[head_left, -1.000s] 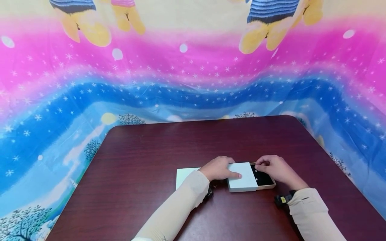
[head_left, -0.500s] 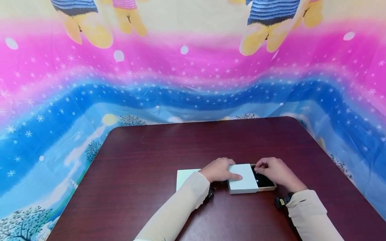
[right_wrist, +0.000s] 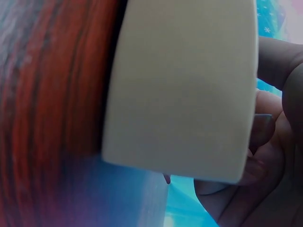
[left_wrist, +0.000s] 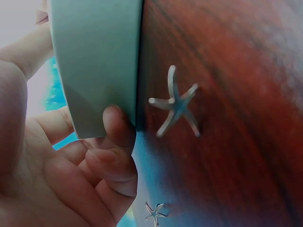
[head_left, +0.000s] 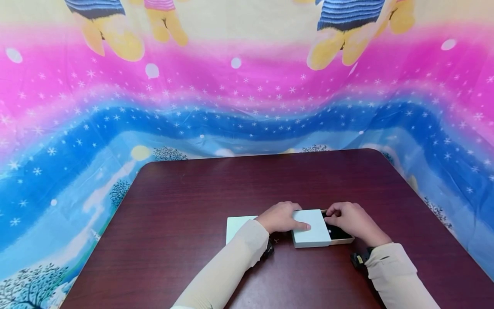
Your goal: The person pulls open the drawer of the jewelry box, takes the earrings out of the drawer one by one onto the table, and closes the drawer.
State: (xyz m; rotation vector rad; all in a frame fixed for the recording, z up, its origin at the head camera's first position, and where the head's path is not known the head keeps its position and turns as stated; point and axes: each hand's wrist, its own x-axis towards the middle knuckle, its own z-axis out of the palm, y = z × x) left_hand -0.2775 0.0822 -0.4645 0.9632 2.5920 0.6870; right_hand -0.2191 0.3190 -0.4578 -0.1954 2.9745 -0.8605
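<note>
A white sliding box cover (head_left: 318, 225) lies on the table with its tray (head_left: 342, 241) drawn out to the right. My left hand (head_left: 279, 216) grips the cover, thumb on top and fingers at its left side. In the tray is a black insert (head_left: 338, 234) with a small white dot (head_left: 329, 231) on it. My right hand (head_left: 349, 216) reaches into the tray, thumb and index finger drawn together at the insert; I cannot tell what they pinch. In the right wrist view, the tray wall (right_wrist: 182, 90) hides part of the fingers. Silver starfish pieces (left_wrist: 179, 105) lie beside the cover.
A second white box (head_left: 237, 227) lies to the left, partly behind my left sleeve (head_left: 231, 262). The dark red wooden table (head_left: 185, 206) reaches back to a colourful printed cloth (head_left: 247, 111) hanging behind and at both sides.
My right thumb and fingers have shifted slightly over the insert, and an upper white dot seen before is now hidden. The left hand and the cover stay in place.
</note>
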